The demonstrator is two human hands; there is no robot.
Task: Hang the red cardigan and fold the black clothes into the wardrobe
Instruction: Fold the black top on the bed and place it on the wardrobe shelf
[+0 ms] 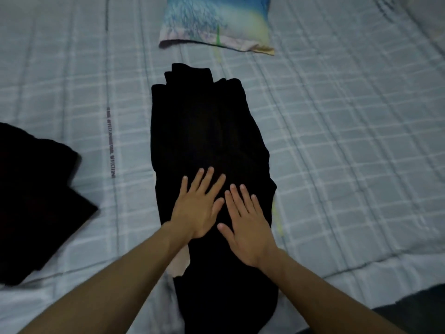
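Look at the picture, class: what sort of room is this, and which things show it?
Most likely a bedroom. The hands press a black garment flat on a checked bedsheet, and a printed pillow lies beyond it.

I saw black garment [207, 131] at centre, plain throughout; second garment [36, 201] at left also solid black; bedsheet [337, 141] was pale grey-blue with white grid check; line of dark lettering [111, 150] ran along sheet; pillow [216, 22] was printed in blue, white and yellow-green, pinkish at border; thin yellow-green streak [279, 226] marked sheet beside centre garment; pale pink patch [180, 261] showed at that garment's left edge.
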